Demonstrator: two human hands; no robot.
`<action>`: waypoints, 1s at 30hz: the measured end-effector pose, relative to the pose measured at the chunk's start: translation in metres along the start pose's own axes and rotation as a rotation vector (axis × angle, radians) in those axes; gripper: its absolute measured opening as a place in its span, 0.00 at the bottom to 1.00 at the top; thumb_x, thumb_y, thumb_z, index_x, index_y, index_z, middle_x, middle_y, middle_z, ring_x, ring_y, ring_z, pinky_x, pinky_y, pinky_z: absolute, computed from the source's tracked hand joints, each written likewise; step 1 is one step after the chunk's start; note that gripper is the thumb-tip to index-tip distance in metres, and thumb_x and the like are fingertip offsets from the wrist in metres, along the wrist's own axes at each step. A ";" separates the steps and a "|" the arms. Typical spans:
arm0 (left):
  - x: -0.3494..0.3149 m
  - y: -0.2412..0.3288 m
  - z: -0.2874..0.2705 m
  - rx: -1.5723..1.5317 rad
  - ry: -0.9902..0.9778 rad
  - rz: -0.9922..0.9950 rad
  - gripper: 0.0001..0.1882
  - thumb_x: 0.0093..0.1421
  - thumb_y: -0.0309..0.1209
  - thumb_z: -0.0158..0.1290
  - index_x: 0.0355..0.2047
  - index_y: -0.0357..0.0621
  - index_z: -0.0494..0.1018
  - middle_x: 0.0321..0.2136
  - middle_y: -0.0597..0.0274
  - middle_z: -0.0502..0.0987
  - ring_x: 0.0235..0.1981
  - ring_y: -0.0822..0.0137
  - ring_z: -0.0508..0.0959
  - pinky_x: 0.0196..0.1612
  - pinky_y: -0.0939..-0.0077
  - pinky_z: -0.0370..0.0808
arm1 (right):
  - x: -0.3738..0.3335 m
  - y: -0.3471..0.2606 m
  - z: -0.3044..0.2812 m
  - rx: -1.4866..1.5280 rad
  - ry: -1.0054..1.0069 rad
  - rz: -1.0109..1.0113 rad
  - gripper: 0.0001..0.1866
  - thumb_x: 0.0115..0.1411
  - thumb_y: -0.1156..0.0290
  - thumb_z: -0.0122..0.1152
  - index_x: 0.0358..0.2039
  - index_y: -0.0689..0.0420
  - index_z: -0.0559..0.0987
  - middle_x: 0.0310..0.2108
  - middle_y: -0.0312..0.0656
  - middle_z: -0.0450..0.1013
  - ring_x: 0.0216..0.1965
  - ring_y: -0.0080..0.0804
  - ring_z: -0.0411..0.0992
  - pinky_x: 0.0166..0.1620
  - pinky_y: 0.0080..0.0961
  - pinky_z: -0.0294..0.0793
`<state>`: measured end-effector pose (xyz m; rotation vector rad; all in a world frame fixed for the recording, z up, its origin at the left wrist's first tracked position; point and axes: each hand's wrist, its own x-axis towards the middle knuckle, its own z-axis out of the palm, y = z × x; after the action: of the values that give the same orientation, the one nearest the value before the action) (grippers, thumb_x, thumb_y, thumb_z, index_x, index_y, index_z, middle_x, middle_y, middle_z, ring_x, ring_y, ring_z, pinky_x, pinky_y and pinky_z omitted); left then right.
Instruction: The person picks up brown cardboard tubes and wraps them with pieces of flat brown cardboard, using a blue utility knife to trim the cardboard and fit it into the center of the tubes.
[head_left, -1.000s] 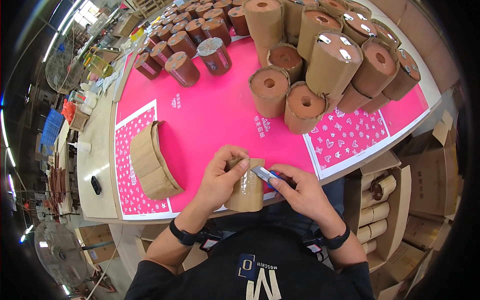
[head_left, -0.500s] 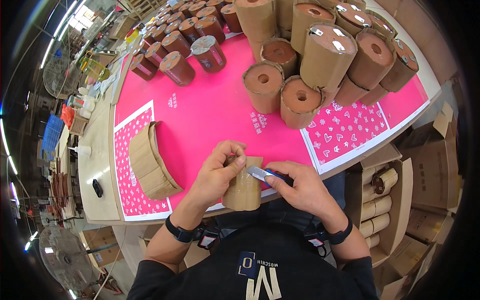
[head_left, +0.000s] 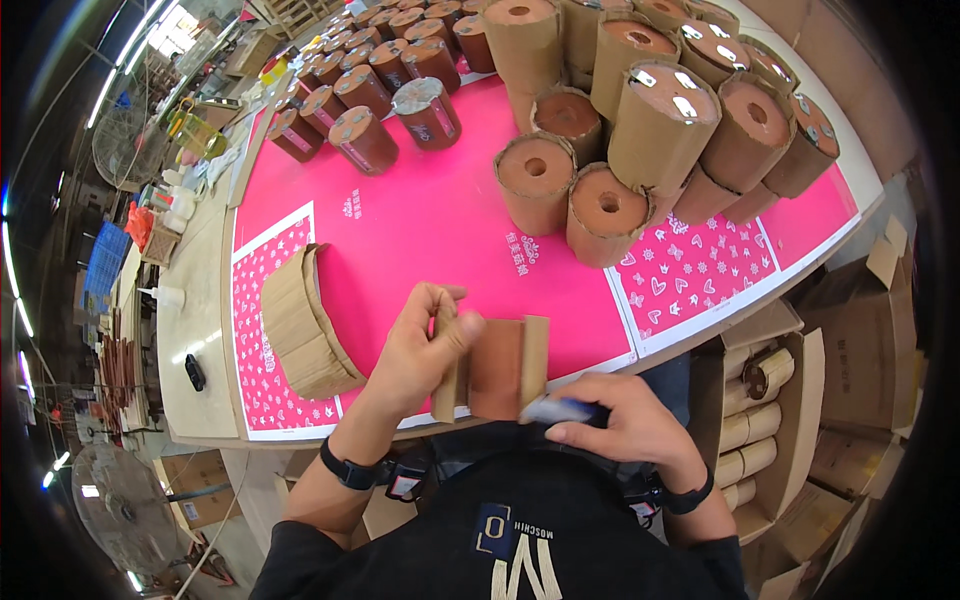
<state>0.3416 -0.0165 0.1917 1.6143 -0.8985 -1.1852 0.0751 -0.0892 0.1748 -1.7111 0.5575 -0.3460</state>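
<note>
At the table's near edge is a reddish-brown cylinder (head_left: pixel 496 368) with its corrugated cardboard wrap (head_left: pixel 535 352) spread apart down the front. My left hand (head_left: pixel 422 345) is closed on the wrap's left side, thumb on top. In my right hand (head_left: pixel 630 420) is a box cutter (head_left: pixel 575 411) with a blue-and-dark handle; its blurred front end is beside the lower right flap of the wrap. Left of my left hand lies a curved piece of brown cardboard (head_left: pixel 305 325).
Cardboard-wrapped cylinders (head_left: pixel 665 125) are stacked at the back right. Bare brown cylinders (head_left: pixel 362 140) stand in rows at the back left. A pink printed sheet (head_left: pixel 430 220) covers the table. An open carton (head_left: pixel 800 420) of wrapped rolls is on the right, below the table edge.
The cardboard wrap has parted, exposing the brown cylinder inside. My right hand has moved the box cutter down and right, away from the wrap's middle. My left hand has shifted slightly left.
</note>
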 end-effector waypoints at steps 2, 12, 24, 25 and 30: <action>-0.011 0.004 -0.003 0.176 0.013 0.021 0.18 0.66 0.32 0.59 0.51 0.42 0.64 0.57 0.49 0.67 0.59 0.65 0.67 0.61 0.69 0.66 | -0.004 -0.009 -0.003 -0.032 0.095 0.030 0.22 0.57 0.59 0.75 0.45 0.60 0.82 0.35 0.45 0.79 0.35 0.39 0.78 0.43 0.29 0.77; -0.056 0.013 -0.032 -0.329 -0.062 -0.129 0.35 0.68 0.22 0.52 0.72 0.39 0.52 0.56 0.53 0.75 0.57 0.66 0.75 0.59 0.69 0.73 | 0.023 -0.050 0.040 -0.586 0.315 0.002 0.43 0.47 0.49 0.79 0.61 0.50 0.72 0.43 0.42 0.74 0.40 0.45 0.80 0.41 0.35 0.81; -0.081 0.038 -0.083 0.066 0.019 -0.162 0.22 0.72 0.31 0.52 0.64 0.39 0.68 0.52 0.61 0.79 0.47 0.74 0.78 0.51 0.75 0.76 | 0.002 0.021 0.016 0.227 0.340 0.171 0.54 0.47 0.65 0.76 0.71 0.61 0.54 0.57 0.56 0.67 0.56 0.39 0.71 0.59 0.34 0.72; -0.087 0.045 -0.091 0.138 0.270 0.020 0.22 0.72 0.30 0.51 0.64 0.39 0.68 0.53 0.58 0.78 0.47 0.73 0.79 0.50 0.76 0.77 | 0.001 0.023 0.015 0.275 0.388 0.211 0.54 0.48 0.65 0.76 0.71 0.61 0.54 0.59 0.56 0.66 0.58 0.40 0.70 0.59 0.34 0.71; -0.088 0.020 -0.129 0.825 0.975 0.762 0.25 0.68 0.23 0.49 0.66 0.37 0.65 0.60 0.43 0.73 0.61 0.55 0.74 0.61 0.60 0.71 | 0.001 0.035 0.014 0.215 0.421 0.206 0.52 0.51 0.65 0.75 0.70 0.64 0.55 0.59 0.56 0.66 0.59 0.40 0.68 0.62 0.35 0.68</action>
<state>0.4405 0.0894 0.2522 1.8561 -1.1876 0.5814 0.0771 -0.0829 0.1376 -1.3629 0.9603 -0.6006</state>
